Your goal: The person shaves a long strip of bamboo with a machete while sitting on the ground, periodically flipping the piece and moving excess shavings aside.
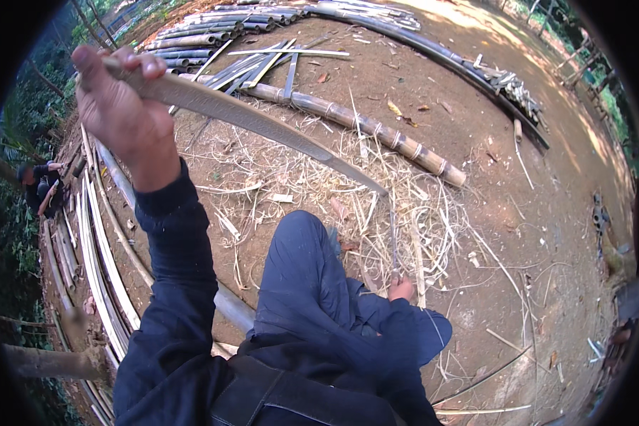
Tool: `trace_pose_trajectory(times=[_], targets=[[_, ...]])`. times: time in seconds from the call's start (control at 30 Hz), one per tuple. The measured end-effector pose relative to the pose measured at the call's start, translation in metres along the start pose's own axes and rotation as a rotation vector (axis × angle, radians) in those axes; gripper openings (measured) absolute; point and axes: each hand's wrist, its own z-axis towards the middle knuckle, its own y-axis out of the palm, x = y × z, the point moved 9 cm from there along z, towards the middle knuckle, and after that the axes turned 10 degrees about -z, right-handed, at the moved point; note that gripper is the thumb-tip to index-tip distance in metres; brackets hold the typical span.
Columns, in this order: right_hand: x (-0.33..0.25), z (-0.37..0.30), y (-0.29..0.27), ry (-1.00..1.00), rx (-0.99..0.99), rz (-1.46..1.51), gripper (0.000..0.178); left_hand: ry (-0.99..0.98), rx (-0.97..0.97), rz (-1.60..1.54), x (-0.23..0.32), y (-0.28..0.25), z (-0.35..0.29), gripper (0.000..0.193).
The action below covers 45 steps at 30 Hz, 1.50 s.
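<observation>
Raised at the upper left, my left hand (124, 117) is closed round one end of a long, flat, grey-brown bamboo strip (245, 113). The strip slants down to the right and narrows in the view toward its far end. Low beside my right knee, my right hand (401, 289) grips what looks like a knife (395, 241), its thin dark blade pointing away from me. The blade's far end lies close to the strip's lower end; whether they touch, I cannot tell. Pale curled shavings (433, 231) lie on the ground around the blade.
A thick bamboo pole (376, 131) lies across the ground ahead, with split slats (263, 67) on its left end. Stacked poles (192, 39) stand farther back. Long pale strips (96, 241) lie at left, near another person (42, 188). A dark pole (433, 50) curves along the far right.
</observation>
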Motion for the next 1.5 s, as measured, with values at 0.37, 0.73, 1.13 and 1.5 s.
trace_pose_trajectory(times=[0.37,0.73,1.13,1.5], targets=[[-0.137,-0.09,-0.195,-0.259,0.55,0.267,0.067,-0.121,-0.346,-0.295,0.053,0.198,0.079,0.033],[-0.203,-0.166,-0.188,-0.458,0.098,0.88,0.036,-0.486,-0.277,-0.201,-0.052,0.235,0.151,0.028],[-0.205,-0.14,-0.236,-0.27,0.187,1.262,0.022,-0.633,-0.576,0.269,-0.101,0.131,-0.031,0.068],[-0.237,-0.071,-0.252,-0.037,0.071,1.474,0.025,-1.904,-0.688,0.129,-0.055,-0.048,-0.491,0.054]])
